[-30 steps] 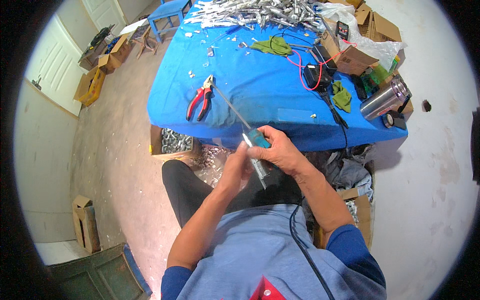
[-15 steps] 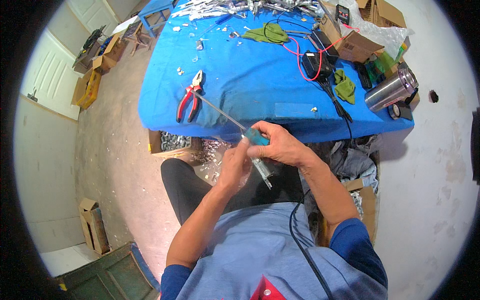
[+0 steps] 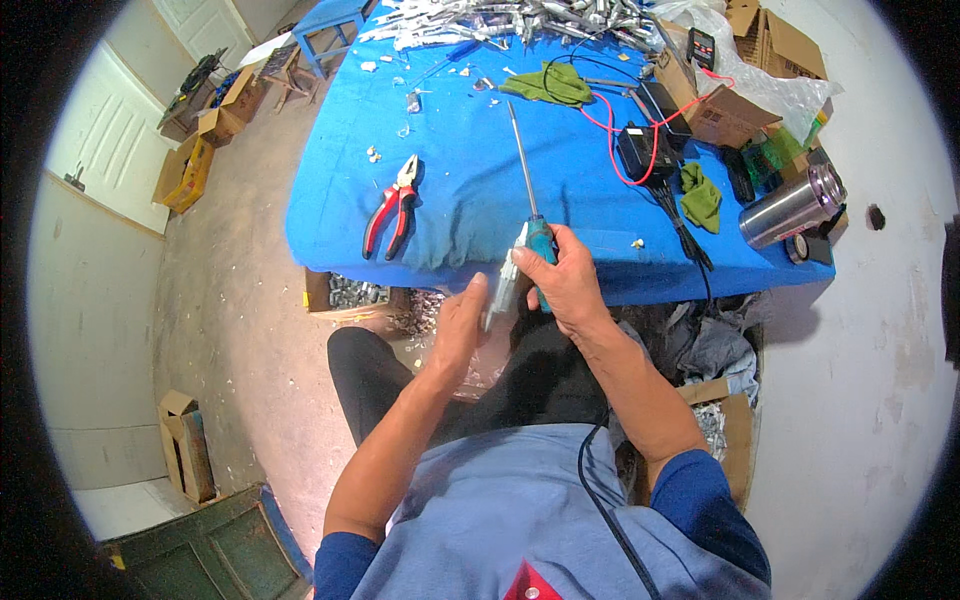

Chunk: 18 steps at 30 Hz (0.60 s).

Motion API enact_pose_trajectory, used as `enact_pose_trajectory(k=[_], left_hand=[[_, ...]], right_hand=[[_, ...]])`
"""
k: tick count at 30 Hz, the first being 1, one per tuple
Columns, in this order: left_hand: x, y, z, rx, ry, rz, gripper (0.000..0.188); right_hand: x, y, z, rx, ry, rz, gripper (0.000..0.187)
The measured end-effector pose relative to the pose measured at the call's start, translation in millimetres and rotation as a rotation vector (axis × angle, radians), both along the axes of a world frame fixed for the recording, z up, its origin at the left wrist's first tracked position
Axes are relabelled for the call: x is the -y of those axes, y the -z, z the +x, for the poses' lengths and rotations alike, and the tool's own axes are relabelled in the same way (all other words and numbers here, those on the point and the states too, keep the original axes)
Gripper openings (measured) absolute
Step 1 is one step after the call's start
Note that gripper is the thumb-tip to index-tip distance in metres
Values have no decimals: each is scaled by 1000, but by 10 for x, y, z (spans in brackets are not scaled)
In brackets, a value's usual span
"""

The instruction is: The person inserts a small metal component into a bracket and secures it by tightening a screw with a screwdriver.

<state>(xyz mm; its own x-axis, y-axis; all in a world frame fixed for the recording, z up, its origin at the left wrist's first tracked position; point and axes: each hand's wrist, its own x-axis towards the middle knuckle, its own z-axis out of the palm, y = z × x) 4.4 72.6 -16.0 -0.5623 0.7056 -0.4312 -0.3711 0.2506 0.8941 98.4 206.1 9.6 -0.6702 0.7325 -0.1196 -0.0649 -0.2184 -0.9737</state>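
Observation:
My right hand [image 3: 573, 275] is closed round the teal handle of a screwdriver [image 3: 540, 240], whose long shaft points away over the table. Against that handle, by my right thumb, is a slim silvery metal part [image 3: 506, 285], smeared by motion and tilted, its lower end toward my lap. To its left my left hand [image 3: 460, 322] is held close, thumb up. Its other fingers are blurred and partly hidden, so whether they touch the part is unclear. Red-and-black pliers [image 3: 392, 218] lie on the blue-covered table [image 3: 330, 175], left of the screwdriver.
A heap of silvery metal parts [image 3: 520, 22] covers the table's far side. Green cloths [image 3: 548, 86], a black adapter [image 3: 640, 150] with cables and a steel flask [image 3: 790, 208] lie toward the right. Below the table edge stands a box of small parts [image 3: 352, 293].
The screwdriver has swung from pointing far left to pointing straight away from me. My left hand has drawn slightly apart from my right. The table appears shifted slightly right and down.

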Motion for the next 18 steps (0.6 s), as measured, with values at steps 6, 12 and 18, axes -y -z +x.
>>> enact_pose_trajectory(k=[6, 12, 18], left_hand=[[-168, 25, -286, -114, 9, 81, 51], [-333, -67, -498, -716, 99, -113, 54], [-569, -396, -678, -1136, 98, -236, 45]], right_hand=[[-116, 145, -293, 65, 177, 76, 39], [-312, 114, -572, 83, 246, 81, 42], [-530, 64, -806, 93, 260, 33, 39]])
